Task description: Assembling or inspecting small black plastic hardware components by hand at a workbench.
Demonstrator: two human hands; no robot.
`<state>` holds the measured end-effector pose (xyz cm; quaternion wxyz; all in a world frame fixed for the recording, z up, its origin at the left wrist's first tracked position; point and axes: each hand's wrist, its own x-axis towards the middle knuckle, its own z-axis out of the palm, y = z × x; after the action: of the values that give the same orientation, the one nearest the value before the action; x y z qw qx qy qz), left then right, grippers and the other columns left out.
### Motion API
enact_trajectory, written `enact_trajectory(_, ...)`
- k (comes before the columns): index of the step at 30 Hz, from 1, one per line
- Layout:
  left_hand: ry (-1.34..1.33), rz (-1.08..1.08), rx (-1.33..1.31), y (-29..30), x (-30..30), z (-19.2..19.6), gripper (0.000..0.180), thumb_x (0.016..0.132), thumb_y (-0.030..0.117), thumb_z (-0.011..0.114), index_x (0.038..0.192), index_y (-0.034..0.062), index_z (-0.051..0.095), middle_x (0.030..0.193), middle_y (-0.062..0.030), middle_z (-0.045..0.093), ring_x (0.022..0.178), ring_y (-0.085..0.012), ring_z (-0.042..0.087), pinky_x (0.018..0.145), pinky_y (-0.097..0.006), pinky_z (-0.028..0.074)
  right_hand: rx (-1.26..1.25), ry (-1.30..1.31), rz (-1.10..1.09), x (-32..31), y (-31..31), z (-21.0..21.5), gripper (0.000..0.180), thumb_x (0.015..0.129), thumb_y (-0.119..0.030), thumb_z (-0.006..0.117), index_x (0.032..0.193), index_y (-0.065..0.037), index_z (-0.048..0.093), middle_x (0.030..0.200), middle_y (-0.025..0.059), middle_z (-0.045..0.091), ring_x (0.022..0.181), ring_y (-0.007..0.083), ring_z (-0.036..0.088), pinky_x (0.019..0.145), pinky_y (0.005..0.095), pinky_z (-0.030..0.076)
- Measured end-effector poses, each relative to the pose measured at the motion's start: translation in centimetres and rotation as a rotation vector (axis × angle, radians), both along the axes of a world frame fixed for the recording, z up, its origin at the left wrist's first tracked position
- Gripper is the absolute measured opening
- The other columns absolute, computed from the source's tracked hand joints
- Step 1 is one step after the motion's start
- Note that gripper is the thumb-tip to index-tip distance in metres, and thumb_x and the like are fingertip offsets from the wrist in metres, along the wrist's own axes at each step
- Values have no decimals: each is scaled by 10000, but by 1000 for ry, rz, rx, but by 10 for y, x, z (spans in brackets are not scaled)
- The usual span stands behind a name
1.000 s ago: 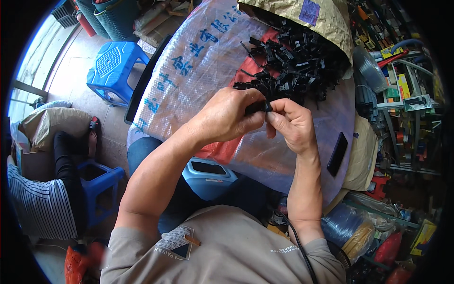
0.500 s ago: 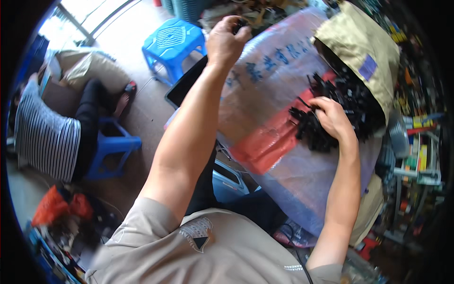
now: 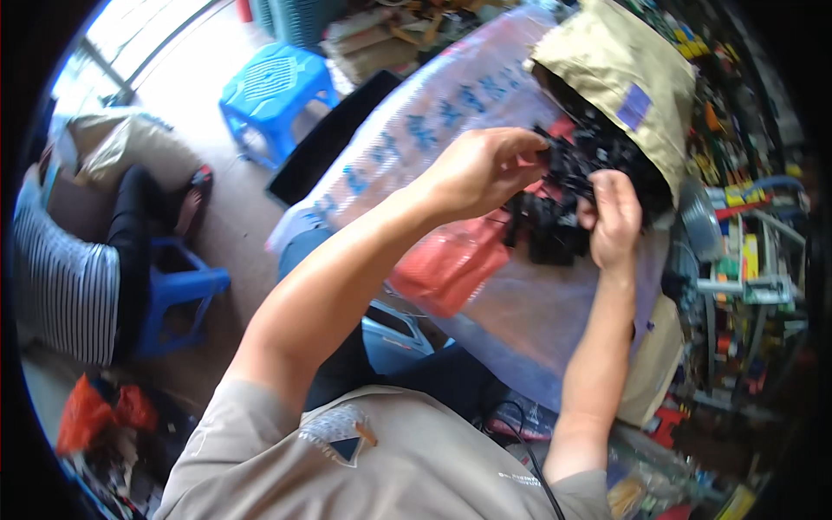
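Observation:
A heap of small black plastic-looking pieces [image 3: 559, 230] spills from the mouth of a tan sack [image 3: 624, 52]. My left hand [image 3: 485, 169] reaches in from the left, its thumb and fingers parted, with the fingertips at the heap's edge. On the heap's near right side, my right hand [image 3: 615, 217] has its fingers curled in; what they hold, if anything, is hidden. Beneath lies a translucent woven plastic sheet [image 3: 520, 329] with blue lettering and a red band [image 3: 451, 269].
A black flat tray-like object [image 3: 334, 134] and a blue stool [image 3: 277, 82] stand to the left. Beyond them, a person in a striped top [image 3: 69, 273] sits on another blue stool [image 3: 182, 286]. Cluttered metal racks [image 3: 750, 260] line the right, next to a clear plastic container [image 3: 700, 221].
My left hand has come down from the far left to the heap; the dark thing it held no longer shows. My right hand's fingers have curled in. The view has shifted right.

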<state>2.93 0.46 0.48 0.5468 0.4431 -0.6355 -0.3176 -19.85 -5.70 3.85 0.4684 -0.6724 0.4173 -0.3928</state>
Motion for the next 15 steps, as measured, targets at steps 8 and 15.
enact_trajectory(8,-29,-227,-47,10,-29,4,353,851,178,700,1135,2,587,962,-154,650,850,-231,649,731,-356,525,253,-154,9,18,33,7,175,993,-223,490,900,-82,534,714,-47,480,480,19,371,417,174,282)
enact_trajectory(15,-7,-20,-287,8,-43,-6,119,851,86,594,935,13,551,772,-168,627,768,-393,613,668,-442,493,-13,-81,-26,22,45,-10,231,999,-194,480,1095,-2,568,830,31,616,627,77,522,584,217,431)
